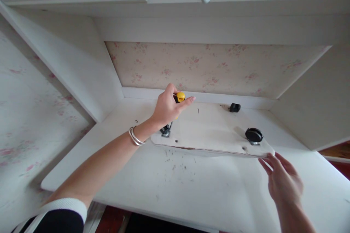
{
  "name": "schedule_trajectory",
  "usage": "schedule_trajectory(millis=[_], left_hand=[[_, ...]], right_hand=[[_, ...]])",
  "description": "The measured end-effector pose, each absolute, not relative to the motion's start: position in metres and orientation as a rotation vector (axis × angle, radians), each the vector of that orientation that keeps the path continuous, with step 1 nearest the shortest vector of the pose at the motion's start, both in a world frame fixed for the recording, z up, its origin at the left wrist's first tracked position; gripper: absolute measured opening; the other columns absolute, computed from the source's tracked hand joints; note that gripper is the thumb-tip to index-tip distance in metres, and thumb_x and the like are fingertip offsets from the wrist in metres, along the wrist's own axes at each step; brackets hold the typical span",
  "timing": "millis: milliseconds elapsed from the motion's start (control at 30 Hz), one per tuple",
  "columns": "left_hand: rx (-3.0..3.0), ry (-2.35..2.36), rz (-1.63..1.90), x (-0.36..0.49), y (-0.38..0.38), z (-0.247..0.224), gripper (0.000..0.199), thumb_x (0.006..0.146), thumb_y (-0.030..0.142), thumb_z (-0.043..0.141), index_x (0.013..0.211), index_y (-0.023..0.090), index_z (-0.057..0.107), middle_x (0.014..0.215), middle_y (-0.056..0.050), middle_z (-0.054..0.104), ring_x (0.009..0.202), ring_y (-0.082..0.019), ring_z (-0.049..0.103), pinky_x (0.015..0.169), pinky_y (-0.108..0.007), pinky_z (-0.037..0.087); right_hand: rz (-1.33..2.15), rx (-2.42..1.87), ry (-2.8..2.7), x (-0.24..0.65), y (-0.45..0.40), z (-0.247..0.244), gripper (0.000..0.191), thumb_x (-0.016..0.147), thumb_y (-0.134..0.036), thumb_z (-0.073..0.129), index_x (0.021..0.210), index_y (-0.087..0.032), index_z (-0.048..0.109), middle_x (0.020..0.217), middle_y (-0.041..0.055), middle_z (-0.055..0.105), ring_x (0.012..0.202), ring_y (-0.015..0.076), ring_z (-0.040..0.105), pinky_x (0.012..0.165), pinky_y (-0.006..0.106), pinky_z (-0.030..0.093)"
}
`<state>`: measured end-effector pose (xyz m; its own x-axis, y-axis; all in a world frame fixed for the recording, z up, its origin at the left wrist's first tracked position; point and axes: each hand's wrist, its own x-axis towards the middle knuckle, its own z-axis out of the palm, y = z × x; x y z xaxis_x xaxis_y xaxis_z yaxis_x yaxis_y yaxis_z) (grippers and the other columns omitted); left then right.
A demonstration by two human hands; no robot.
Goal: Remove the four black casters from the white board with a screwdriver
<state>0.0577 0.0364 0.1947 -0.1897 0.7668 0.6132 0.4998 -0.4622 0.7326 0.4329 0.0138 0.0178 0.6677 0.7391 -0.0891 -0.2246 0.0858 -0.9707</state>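
Room to pass along the desktop in front of the board, between the forearms. Left forearm crosses the left approach; left hand and upright screwdriver block the caster there. Right hand blocks the front right corner. Right caster and rear caster stick up. Side panels wall both ends.
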Motion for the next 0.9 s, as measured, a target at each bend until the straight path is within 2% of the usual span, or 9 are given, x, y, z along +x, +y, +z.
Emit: schedule_trajectory(millis=[133, 267, 333, 433, 567, 733, 800, 900], left_hand=[[1.699, 1.173, 1.646, 0.062, 0.046, 0.192, 0.032, 0.084, 0.044, 0.066, 0.094, 0.025, 0.043, 0.091, 0.001, 0.062, 0.067, -0.010, 0.061, 0.061, -0.025, 0.048], [1.606, 1.084, 1.569, 0.059, 0.055, 0.191, 0.034, 0.084, 0.046, 0.065, 0.104, 0.026, 0.045, 0.074, 0.007, 0.054, 0.051, -0.007, 0.049, 0.050, -0.022, 0.042], [1.576, 1.014, 1.514, 0.056, 0.055, 0.191, 0.030, 0.090, 0.050, 0.053, 0.108, 0.026, 0.050, 0.071, 0.006, 0.051, 0.056, -0.009, 0.052, 0.053, -0.022, 0.044], [1.525, 0.947, 1.443, 0.052, 0.052, 0.192, 0.030, 0.095, 0.048, 0.041, 0.107, 0.024, 0.056, 0.085, 0.000, 0.057, 0.069, -0.010, 0.058, 0.062, -0.023, 0.049], [1.646, 0.981, 1.408, 0.048, 0.045, 0.197, 0.027, 0.091, 0.046, 0.052, 0.104, 0.022, 0.056, 0.100, -0.004, 0.063, 0.077, -0.011, 0.060, 0.070, -0.024, 0.050], [1.748, 1.240, 1.625, 0.043, 0.039, 0.199, 0.036, 0.074, 0.040, 0.077, 0.090, 0.022, 0.049, 0.083, 0.001, 0.058, 0.073, -0.011, 0.057, 0.067, -0.025, 0.045], [1.738, 1.320, 1.673, 0.043, 0.039, 0.198, 0.036, 0.075, 0.039, 0.075, 0.091, 0.023, 0.047, 0.078, 0.004, 0.054, 0.067, -0.010, 0.055, 0.063, -0.025, 0.044], [1.690, 1.268, 1.662, 0.047, 0.042, 0.196, 0.033, 0.083, 0.035, 0.067, 0.104, 0.025, 0.044, 0.081, 0.005, 0.051, 0.059, -0.008, 0.052, 0.058, -0.024, 0.042]], right_hand=[[0.775, -1.280, -0.475, 0.433, 0.016, 0.019, 0.045, 0.055, -0.030, 0.090, 0.092, -0.016, 0.069, 0.080, -0.0006, 0.068, 0.079, 0.0161, 0.068, 0.096, 0.042, 0.054], [0.811, -1.282, -0.500, 0.436, 0.014, 0.021, 0.045, 0.055, -0.031, 0.089, 0.092, -0.016, 0.068, 0.082, -0.0007, 0.068, 0.076, 0.0143, 0.067, 0.095, 0.042, 0.054], [0.829, -1.294, -0.507, 0.437, 0.013, 0.022, 0.046, 0.055, -0.032, 0.089, 0.092, -0.016, 0.068, 0.083, -0.0002, 0.068, 0.076, 0.0142, 0.067, 0.094, 0.042, 0.054], [0.837, -1.311, -0.511, 0.439, 0.013, 0.023, 0.046, 0.055, -0.032, 0.089, 0.093, -0.016, 0.068, 0.084, 0.0005, 0.069, 0.077, 0.0146, 0.068, 0.092, 0.040, 0.055], [0.842, -1.330, -0.530, 0.441, 0.014, 0.021, 0.048, 0.056, -0.033, 0.088, 0.096, -0.016, 0.068, 0.083, 0.0007, 0.069, 0.078, 0.0154, 0.068, 0.089, 0.038, 0.056], [0.845, -1.327, -0.543, 0.442, 0.013, 0.021, 0.051, 0.054, -0.036, 0.089, 0.096, -0.017, 0.068, 0.083, 0.0008, 0.069, 0.076, 0.0156, 0.068, 0.093, 0.042, 0.055], [0.848, -1.335, -0.534, 0.442, 0.013, 0.022, 0.051, 0.053, -0.036, 0.090, 0.096, -0.017, 0.068, 0.082, 0.0011, 0.070, 0.076, 0.0163, 0.068, 0.094, 0.043, 0.054], [0.852, -1.342, -0.525, 0.442, 0.013, 0.024, 0.050, 0.052, -0.036, 0.090, 0.093, -0.017, 0.068, 0.082, 0.0013, 0.070, 0.078, 0.0172, 0.069, 0.096, 0.044, 0.053]])
